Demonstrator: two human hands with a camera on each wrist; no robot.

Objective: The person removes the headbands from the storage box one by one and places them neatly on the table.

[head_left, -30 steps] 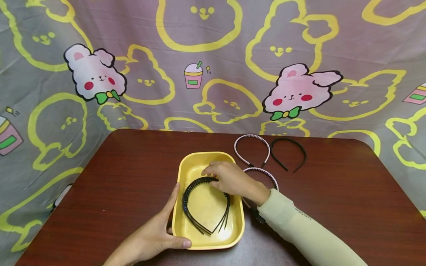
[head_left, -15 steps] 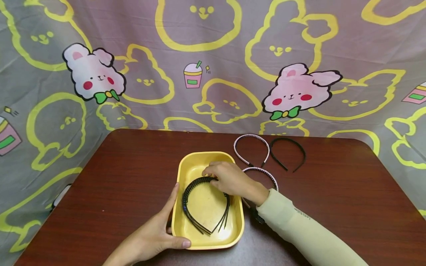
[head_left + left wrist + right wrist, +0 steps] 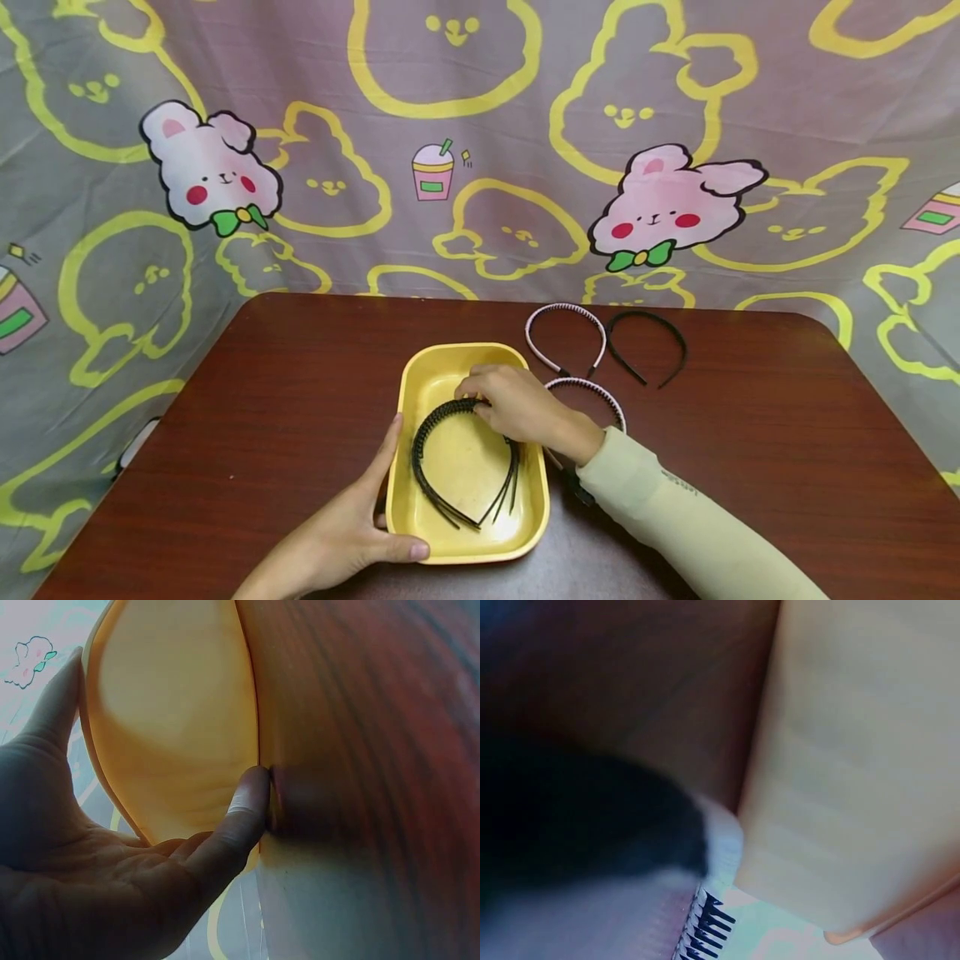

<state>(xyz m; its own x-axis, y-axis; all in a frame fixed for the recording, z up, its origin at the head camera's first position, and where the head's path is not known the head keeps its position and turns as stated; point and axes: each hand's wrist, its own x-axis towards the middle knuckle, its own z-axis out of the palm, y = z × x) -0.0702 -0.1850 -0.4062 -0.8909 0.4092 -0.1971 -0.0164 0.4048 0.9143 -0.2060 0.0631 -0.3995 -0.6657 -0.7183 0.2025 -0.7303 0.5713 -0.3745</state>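
Observation:
My left hand (image 3: pixel 341 533) grips the near left corner of a yellow plastic tray (image 3: pixel 396 500), with the thumb along the front rim. The left wrist view shows that hand (image 3: pixel 112 877) spanning the tray's outer wall (image 3: pixel 176 712). Inside the tray lies a stack of black toothed headbands (image 3: pixel 426 477), their tips fanned toward the near end. Reaching over the right rim, my right hand (image 3: pixel 513 406) pinches the stack at its upper right; the hand covers that part. In the right wrist view the tray's wall (image 3: pixel 855 750) fills the right side.
On the brown table (image 3: pixel 750 467), right of the tray, lie a pink headband (image 3: pixel 531 333) and a thin black one (image 3: pixel 678 337). Another pink headband (image 3: pixel 611 398) lies partly under my right forearm. A patterned curtain (image 3: pixel 495 150) hangs behind the table.
The black headbands have shifted slightly to the right within the tray. Both hands and the tray stay almost where they were.

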